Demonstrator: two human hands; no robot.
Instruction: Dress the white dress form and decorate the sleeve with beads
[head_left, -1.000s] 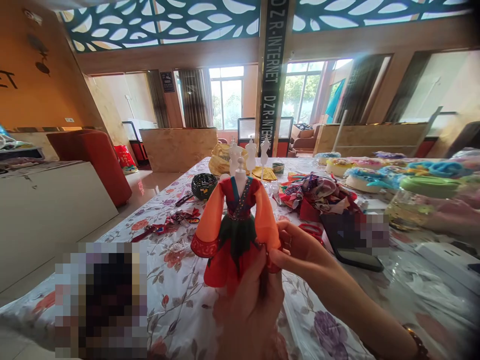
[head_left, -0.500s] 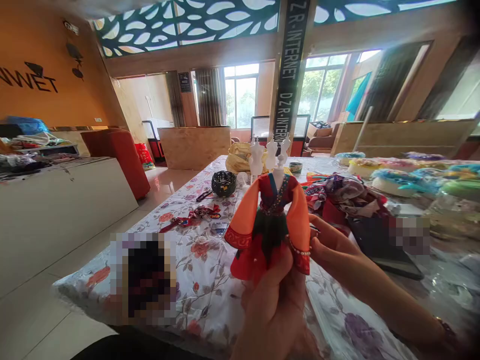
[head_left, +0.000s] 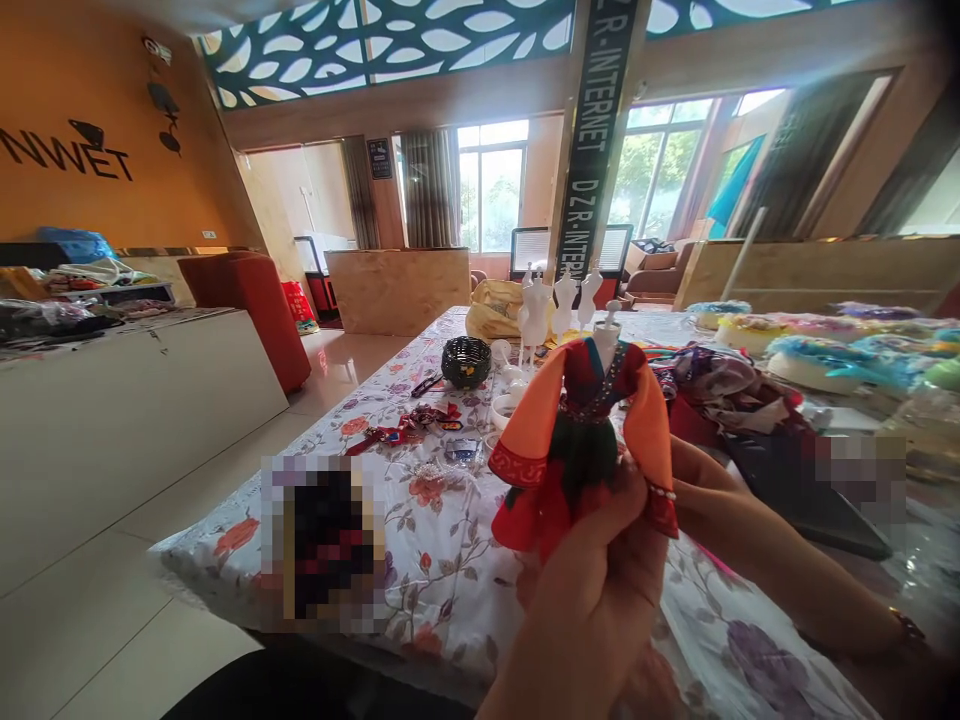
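Observation:
A small white mannequin wears a red and dark green doll dress (head_left: 581, 440) with wide orange sleeves. I hold it upright above the table's near end. My left hand (head_left: 592, 600) is wrapped round the red skirt from below. My right hand (head_left: 701, 490) pinches the hem of the right sleeve, where a string of small beads shows. Both hands are closed on the dressed mannequin.
The floral tablecloth (head_left: 420, 570) carries a black woven bowl (head_left: 466, 361), three bare white mannequins (head_left: 559, 300), a yellow bag (head_left: 495, 308), red trims (head_left: 409, 428), a heap of fabrics (head_left: 720, 385), a dark phone (head_left: 814, 505) and round boxes (head_left: 817, 360). A white counter (head_left: 135, 410) stands left.
The view has swung left, so the dressed mannequin now sits further right in the picture. My right hand shifted from the skirt's side to the right sleeve hem. My left hand keeps its grip.

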